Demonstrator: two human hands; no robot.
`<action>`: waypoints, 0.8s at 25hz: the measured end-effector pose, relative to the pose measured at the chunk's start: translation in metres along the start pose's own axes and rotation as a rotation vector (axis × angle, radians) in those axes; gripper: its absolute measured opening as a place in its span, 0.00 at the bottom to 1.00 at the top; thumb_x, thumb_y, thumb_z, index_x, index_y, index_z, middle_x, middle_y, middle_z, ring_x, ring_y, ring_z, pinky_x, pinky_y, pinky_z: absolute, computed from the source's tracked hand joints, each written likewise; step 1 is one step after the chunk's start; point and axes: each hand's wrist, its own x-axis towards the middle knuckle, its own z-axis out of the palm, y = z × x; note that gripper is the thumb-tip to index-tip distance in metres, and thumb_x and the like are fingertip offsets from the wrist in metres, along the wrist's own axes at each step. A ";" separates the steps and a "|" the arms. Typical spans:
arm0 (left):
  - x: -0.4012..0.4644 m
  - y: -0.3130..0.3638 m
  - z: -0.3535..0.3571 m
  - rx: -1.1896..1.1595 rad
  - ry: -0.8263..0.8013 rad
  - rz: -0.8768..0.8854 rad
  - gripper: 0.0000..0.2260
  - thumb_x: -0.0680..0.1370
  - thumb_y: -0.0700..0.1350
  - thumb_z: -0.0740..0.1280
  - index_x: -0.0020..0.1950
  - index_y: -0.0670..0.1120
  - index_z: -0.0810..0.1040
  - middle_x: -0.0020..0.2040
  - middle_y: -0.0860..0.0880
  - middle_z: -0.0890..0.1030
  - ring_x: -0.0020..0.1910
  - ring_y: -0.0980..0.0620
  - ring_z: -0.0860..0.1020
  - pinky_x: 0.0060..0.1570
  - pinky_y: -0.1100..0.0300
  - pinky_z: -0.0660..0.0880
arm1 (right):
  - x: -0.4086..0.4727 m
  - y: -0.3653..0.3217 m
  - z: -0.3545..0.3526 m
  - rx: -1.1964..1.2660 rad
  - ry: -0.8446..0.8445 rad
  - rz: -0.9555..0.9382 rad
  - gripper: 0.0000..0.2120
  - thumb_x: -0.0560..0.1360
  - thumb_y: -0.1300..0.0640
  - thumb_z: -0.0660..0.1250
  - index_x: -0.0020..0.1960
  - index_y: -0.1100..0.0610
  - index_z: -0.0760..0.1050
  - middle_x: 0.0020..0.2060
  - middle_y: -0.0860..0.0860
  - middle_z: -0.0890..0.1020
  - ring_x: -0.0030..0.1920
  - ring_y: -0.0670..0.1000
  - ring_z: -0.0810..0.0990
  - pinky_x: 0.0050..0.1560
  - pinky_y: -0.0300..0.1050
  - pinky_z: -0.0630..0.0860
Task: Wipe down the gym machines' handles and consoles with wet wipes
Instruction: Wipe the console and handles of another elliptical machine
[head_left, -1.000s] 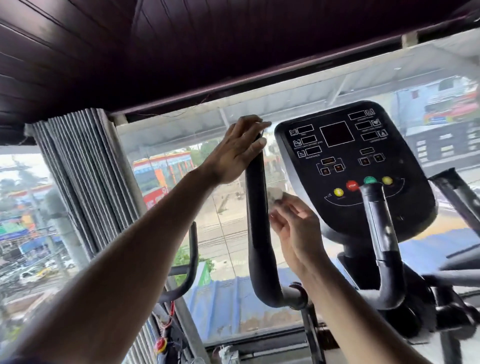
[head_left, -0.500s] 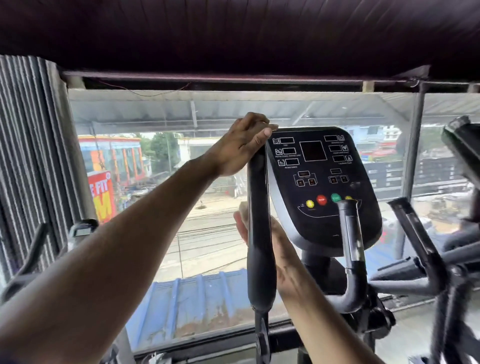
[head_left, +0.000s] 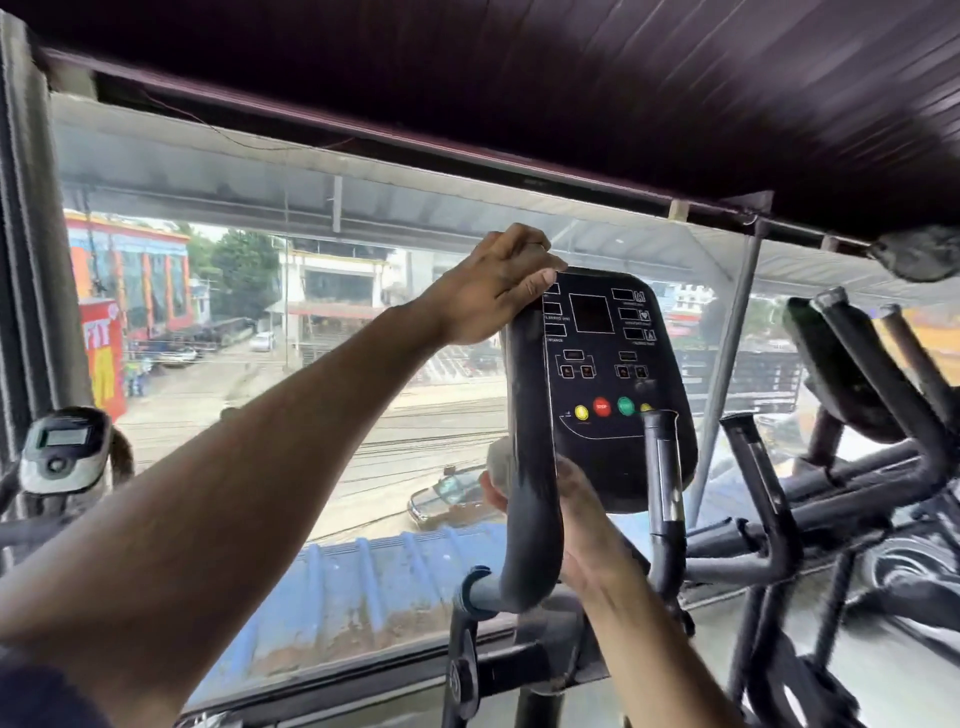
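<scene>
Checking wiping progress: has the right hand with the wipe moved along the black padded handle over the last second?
Yes. The right hand slid down the black padded handle, from level with the console's coloured buttons to below them.

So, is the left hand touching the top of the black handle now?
Touching. The head view shows the left hand gripping the top end of the black handle, its fingers curled over the tip with no gap.

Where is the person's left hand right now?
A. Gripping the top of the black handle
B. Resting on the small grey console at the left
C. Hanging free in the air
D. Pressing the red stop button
A: the left hand curls over the top end of the black handle, beside the console.
</scene>
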 end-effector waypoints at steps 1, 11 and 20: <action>0.000 -0.002 0.001 -0.011 0.008 0.015 0.22 0.86 0.59 0.52 0.75 0.53 0.74 0.71 0.49 0.68 0.70 0.55 0.61 0.71 0.52 0.61 | -0.001 0.000 -0.010 -0.028 0.131 -0.044 0.03 0.77 0.60 0.71 0.46 0.56 0.84 0.44 0.54 0.84 0.46 0.53 0.81 0.51 0.45 0.77; 0.008 -0.020 0.009 -0.045 0.098 0.187 0.27 0.84 0.63 0.49 0.68 0.49 0.80 0.66 0.46 0.71 0.67 0.47 0.68 0.67 0.43 0.70 | 0.010 -0.086 0.040 -1.934 0.054 -0.958 0.12 0.82 0.68 0.62 0.59 0.63 0.82 0.56 0.55 0.82 0.54 0.59 0.79 0.57 0.47 0.78; 0.013 -0.026 0.015 -0.090 0.081 0.187 0.28 0.84 0.64 0.47 0.65 0.50 0.79 0.69 0.48 0.69 0.67 0.49 0.66 0.62 0.39 0.73 | 0.004 -0.095 0.086 -2.488 -0.442 -0.254 0.10 0.75 0.68 0.65 0.46 0.54 0.76 0.46 0.49 0.77 0.53 0.52 0.72 0.54 0.48 0.75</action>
